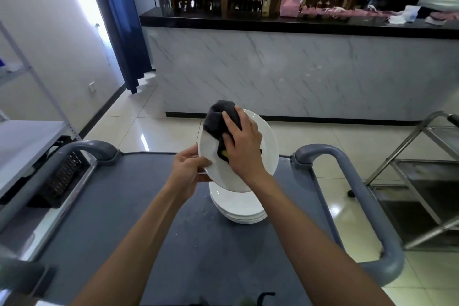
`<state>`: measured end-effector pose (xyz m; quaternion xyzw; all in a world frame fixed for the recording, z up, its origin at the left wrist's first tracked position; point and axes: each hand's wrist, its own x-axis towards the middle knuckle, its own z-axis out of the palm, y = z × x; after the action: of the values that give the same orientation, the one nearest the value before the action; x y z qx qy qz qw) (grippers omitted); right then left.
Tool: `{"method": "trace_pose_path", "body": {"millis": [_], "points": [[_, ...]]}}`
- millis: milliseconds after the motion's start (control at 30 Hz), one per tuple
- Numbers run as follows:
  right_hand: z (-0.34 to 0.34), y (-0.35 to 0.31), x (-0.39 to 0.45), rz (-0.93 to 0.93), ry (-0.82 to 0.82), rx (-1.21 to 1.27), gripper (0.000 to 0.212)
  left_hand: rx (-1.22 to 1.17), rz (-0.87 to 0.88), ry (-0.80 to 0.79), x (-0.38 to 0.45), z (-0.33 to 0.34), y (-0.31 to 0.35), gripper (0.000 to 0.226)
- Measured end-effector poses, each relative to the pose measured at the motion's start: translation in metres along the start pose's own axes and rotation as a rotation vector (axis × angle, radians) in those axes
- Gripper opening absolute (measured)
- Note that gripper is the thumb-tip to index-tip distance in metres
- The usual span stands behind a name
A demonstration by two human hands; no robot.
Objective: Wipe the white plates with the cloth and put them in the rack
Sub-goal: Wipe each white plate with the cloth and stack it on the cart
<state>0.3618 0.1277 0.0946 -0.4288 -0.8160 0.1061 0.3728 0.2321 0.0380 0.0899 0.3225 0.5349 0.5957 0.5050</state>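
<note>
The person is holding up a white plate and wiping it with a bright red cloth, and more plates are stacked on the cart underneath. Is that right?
Nearly. The cloth is dark grey, not red; the head view shows it. The rest holds: the left hand holds up the white plate, the right hand wipes it, and more plates are stacked on the cart underneath.

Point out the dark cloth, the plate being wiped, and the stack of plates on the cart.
dark cloth (pixel 221 117), head view, upper bunched part.
plate being wiped (pixel 268 141), head view, bare right rim.
stack of plates (pixel 238 211), head view, top plate's face.
</note>
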Motion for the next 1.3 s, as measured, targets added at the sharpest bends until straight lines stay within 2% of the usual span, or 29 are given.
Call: {"method": "trace_pose_path", "body": {"millis": [200,467,733,933,1300], "points": [[-0.010,0.028,0.008,0.041,0.018,-0.098,0.049,-0.098,0.002,0.136,-0.003,0.000,-0.008,0.045],[-0.012,0.046,-0.003,0.132,0.030,-0.100,0.050,-0.150,0.013,0.211,0.000,-0.003,-0.010,0.042],[-0.007,0.053,-0.029,0.281,0.006,0.165,0.054,-0.209,0.052,0.284,0.007,-0.007,-0.009,0.043],[0.002,0.036,-0.044,0.520,0.077,0.516,0.058,-0.290,0.088,0.350,0.007,-0.008,-0.009,0.043],[0.028,-0.014,-0.070,0.603,0.155,0.642,0.063,-0.322,0.118,0.359,0.011,0.012,-0.004,0.046]]}}
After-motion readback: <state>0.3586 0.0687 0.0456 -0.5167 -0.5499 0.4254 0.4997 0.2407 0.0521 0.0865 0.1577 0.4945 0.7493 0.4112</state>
